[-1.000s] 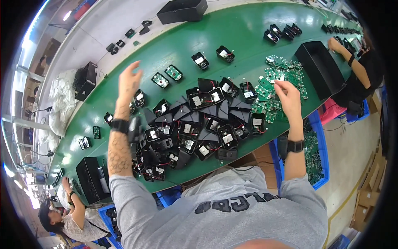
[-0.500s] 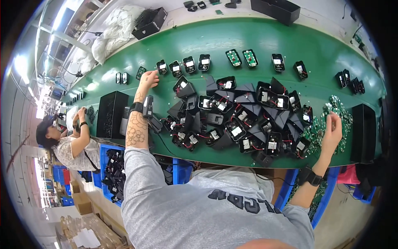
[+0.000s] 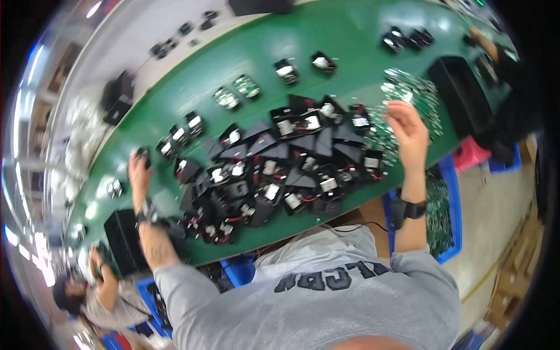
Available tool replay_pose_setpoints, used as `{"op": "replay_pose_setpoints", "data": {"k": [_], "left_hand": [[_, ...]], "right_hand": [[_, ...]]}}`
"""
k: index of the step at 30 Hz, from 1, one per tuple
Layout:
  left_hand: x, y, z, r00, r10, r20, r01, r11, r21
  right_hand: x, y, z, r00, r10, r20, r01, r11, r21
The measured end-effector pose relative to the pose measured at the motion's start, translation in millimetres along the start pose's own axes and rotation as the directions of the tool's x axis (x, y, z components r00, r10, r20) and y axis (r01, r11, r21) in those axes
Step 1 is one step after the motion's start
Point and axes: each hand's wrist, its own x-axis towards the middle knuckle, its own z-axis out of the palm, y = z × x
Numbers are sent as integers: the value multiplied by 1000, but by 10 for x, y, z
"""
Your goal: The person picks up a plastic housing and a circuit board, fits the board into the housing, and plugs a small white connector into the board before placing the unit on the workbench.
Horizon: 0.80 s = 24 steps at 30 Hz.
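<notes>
Two bare hands in play, one left hand [image 3: 139, 176], one right hand [image 3: 411, 133], and there are two green-faced cases [image 3: 247, 86], with two black cases [image 3: 286, 71] to their right! Four big black boxes [image 3: 259, 7], one pile of green boards [image 3: 429, 100], one heap of dark casings [image 3: 300, 144], its pieces too jumbled to count!

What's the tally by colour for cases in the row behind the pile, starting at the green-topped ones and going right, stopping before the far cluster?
Green-topped cases: 2
Black cases with white tops: 2
Total: 4
</notes>
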Motion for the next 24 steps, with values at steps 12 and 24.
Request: {"op": "replay_pose_setpoints", "data": {"k": [12,24], "left_hand": [[-1834,2076,1591,878,-55,476,479,77,-875],[-2120,2718,2759,727,-188,661,667,425,-612]], "right_hand": [[174,29,-87,971,221,-96,-229,724,-651],[40,-341,-62,999,17,46,0,940,-342]]}}
